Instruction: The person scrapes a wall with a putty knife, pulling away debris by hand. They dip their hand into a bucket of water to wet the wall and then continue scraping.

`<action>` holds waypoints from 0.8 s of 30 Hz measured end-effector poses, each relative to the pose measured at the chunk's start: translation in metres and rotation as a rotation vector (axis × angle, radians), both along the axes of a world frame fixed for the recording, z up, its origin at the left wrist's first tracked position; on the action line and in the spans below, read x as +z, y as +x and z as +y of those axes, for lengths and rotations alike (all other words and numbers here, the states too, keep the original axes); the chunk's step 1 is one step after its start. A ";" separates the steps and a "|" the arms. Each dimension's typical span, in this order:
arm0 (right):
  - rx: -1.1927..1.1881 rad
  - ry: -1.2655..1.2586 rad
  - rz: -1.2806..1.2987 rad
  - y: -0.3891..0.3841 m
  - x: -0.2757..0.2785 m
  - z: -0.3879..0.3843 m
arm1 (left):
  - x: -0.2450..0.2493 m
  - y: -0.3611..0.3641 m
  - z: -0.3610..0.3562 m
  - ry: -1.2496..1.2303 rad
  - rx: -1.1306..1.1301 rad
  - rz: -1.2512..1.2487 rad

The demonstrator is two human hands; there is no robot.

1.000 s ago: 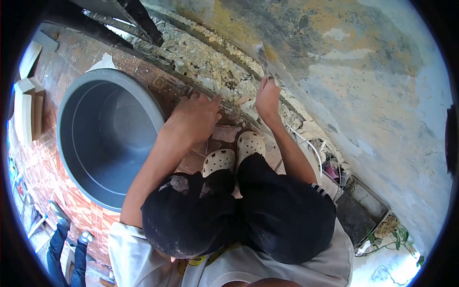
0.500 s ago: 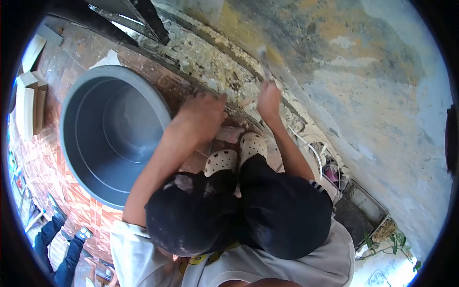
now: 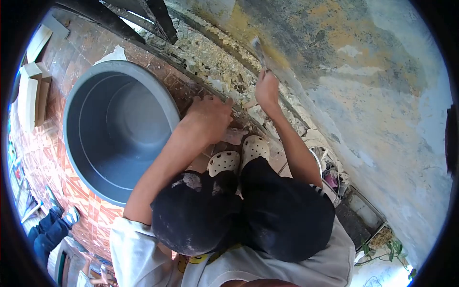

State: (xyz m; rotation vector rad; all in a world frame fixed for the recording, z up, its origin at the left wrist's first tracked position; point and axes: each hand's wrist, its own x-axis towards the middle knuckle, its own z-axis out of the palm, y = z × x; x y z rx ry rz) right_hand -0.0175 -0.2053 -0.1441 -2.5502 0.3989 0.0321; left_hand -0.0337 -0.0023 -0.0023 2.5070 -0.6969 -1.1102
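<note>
My right hand (image 3: 267, 90) is closed round a slim grey tool (image 3: 259, 51) with a pale, slightly flared tip. That tip is up against the stained wall (image 3: 330, 62), above a broken ledge; its exact kind is not clear. Lower and to the left, my left hand (image 3: 210, 117) lies palm down by the edge of the crumbled strip (image 3: 217, 64), fingers bent and apart. Nothing shows in its fingers. The back of that hand hides what lies under it.
A large grey tub (image 3: 122, 67) stands left of my left arm. My clogs (image 3: 224, 162) are on the tiles close below my hands. White cables (image 3: 316, 160) and a dark trough (image 3: 356, 213) lie at right. Another person's legs (image 3: 48, 234) show at lower left.
My right hand and its tool have shifted slightly up and left along the wall. My left hand stays by the ledge. The other person's legs have moved closer together.
</note>
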 end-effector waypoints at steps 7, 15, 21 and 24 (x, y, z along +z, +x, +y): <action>-0.041 0.060 0.041 0.005 0.016 0.004 | -0.001 -0.003 -0.002 0.038 -0.028 -0.040; -0.067 0.067 0.139 0.004 0.030 0.006 | -0.002 -0.001 0.001 0.013 -0.005 -0.067; 0.167 -0.003 0.020 0.018 0.000 0.010 | 0.002 0.002 -0.003 -0.012 -0.004 0.044; 0.013 0.050 0.121 0.011 0.014 0.003 | -0.001 0.000 0.000 0.037 -0.035 -0.062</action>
